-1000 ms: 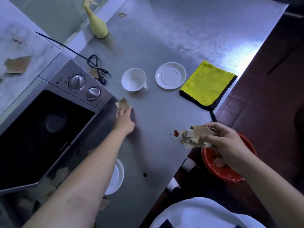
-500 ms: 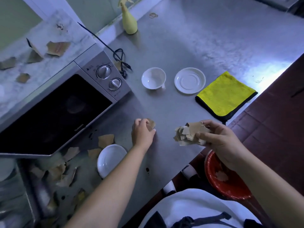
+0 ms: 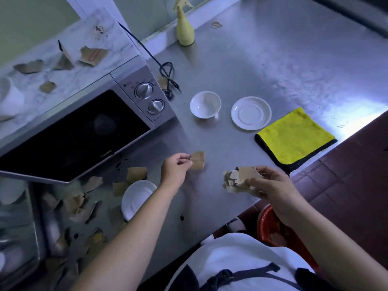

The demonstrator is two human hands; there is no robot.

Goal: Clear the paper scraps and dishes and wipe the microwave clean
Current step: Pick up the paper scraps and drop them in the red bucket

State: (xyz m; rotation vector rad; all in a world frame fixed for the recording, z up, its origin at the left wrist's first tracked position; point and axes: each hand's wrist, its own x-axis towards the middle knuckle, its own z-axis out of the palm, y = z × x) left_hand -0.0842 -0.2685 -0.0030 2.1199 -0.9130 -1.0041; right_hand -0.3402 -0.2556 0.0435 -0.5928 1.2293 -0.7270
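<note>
My left hand (image 3: pixel 176 168) pinches one brown paper scrap (image 3: pixel 197 159) just above the steel counter (image 3: pixel 262 66), in front of the microwave (image 3: pixel 84 127). My right hand (image 3: pixel 270 185) is shut on a bunch of brown paper scraps (image 3: pixel 238 178) near the counter's front edge. More brown scraps lie on the microwave's top (image 3: pixel 92 55) and on the counter below its door (image 3: pixel 136 174). A white cup (image 3: pixel 205 104) and a white saucer (image 3: pixel 251 113) stand beside the microwave. Another white saucer (image 3: pixel 136 198) lies among the scraps at the left.
A folded yellow cloth (image 3: pixel 294 137) lies at the counter's right edge. A yellow spray bottle (image 3: pixel 184 28) stands at the back. The microwave's black cord (image 3: pixel 165 74) trails behind it. A red bowl (image 3: pixel 275 229) sits below the counter edge. A steel sink (image 3: pixel 19 223) is at the left.
My left hand drew the single scrap away from the microwave's corner toward the front and lifted it in a pinch. The right hand kept its bunch. The view shifted left.
</note>
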